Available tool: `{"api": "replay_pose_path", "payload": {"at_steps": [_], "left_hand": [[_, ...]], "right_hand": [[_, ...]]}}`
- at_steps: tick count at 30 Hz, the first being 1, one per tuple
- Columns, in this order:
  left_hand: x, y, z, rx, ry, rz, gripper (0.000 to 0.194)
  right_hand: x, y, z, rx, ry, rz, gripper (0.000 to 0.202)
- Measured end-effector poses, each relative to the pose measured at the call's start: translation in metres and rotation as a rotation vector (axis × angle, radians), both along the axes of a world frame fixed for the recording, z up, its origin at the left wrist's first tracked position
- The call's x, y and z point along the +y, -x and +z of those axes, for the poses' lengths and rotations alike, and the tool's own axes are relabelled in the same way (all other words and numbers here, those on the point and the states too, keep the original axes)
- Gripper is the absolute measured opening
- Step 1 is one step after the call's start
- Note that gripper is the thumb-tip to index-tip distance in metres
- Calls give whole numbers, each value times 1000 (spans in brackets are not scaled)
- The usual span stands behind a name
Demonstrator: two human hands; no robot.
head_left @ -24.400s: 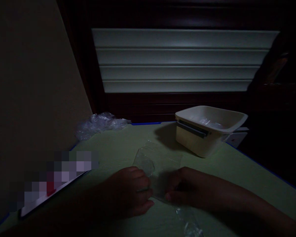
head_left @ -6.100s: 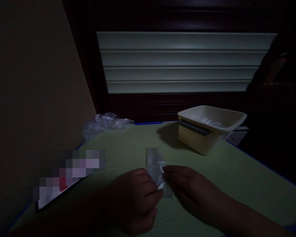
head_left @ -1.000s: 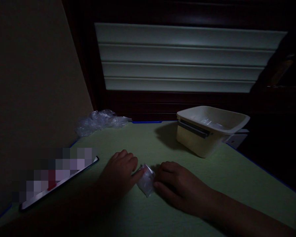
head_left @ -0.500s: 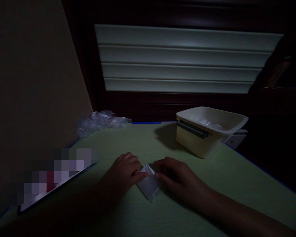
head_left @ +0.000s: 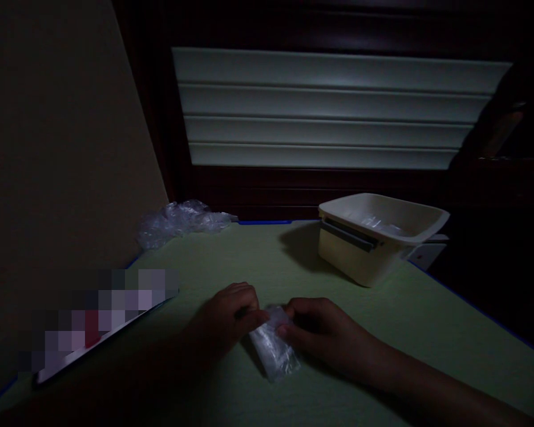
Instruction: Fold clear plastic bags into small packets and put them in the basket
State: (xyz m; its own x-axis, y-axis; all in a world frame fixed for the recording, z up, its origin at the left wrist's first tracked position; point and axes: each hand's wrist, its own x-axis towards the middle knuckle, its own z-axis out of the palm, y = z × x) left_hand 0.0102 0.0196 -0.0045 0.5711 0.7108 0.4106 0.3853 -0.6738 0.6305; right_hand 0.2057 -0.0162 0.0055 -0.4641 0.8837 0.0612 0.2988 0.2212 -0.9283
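A small clear plastic bag, wrinkled and shiny, is held between my two hands just above or on the pale green table. My left hand pinches its upper left edge between thumb and curled fingers. On the upper right edge, my right hand has a similar thumb-and-finger pinch. The bag's lower end hangs free toward me. Dim light leaves its contents, if any, impossible to make out.
A cream plastic bin with a dark handle stands at the back right, clear plastic inside it. Crumpled clear plastic lies at the back left. A blurred-out flat object rests on the left. Behind the table is a louvred panel.
The bag has shifted slightly toward me and looks longer and more wrinkled. My right thumb and fingers have closed on its upper edge.
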Motion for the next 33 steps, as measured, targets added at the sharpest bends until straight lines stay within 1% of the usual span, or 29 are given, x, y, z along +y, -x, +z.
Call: {"api": "replay_pose_path", "payload": {"at_steps": [3,6,9,12,15,17,20,23,25,29,33], "left_hand": [[-2,0,3,-86,80,88,29],[-1,-1,7,-161,175,160,23],[-1,-2,10,-206,343,151,23],[-5,-5,12,-254,473,132,21],[-11,-8,14,-302,579,110,21],[-14,-10,15,-294,636,115,22],[-14,-9,16,-246,649,136,18],[-12,-8,18,-211,621,134,17],[-12,-7,20,-210,624,123,17],[-13,-8,21,-205,657,120,19],[-11,-10,15,-243,698,93,22]], "right_hand": [[2,-1,0,92,49,-42,24],[5,-2,1,160,41,-141,28],[8,-4,2,188,2,-249,29],[8,-5,3,177,-67,-292,27],[7,-5,2,150,-180,-285,23],[6,-4,2,148,-207,-247,22],[6,-2,2,179,-106,-177,24],[7,-1,1,253,24,-154,31],[8,-1,0,294,77,-145,37],[9,-2,1,307,96,-154,41],[8,-4,4,297,98,-134,46]]}}
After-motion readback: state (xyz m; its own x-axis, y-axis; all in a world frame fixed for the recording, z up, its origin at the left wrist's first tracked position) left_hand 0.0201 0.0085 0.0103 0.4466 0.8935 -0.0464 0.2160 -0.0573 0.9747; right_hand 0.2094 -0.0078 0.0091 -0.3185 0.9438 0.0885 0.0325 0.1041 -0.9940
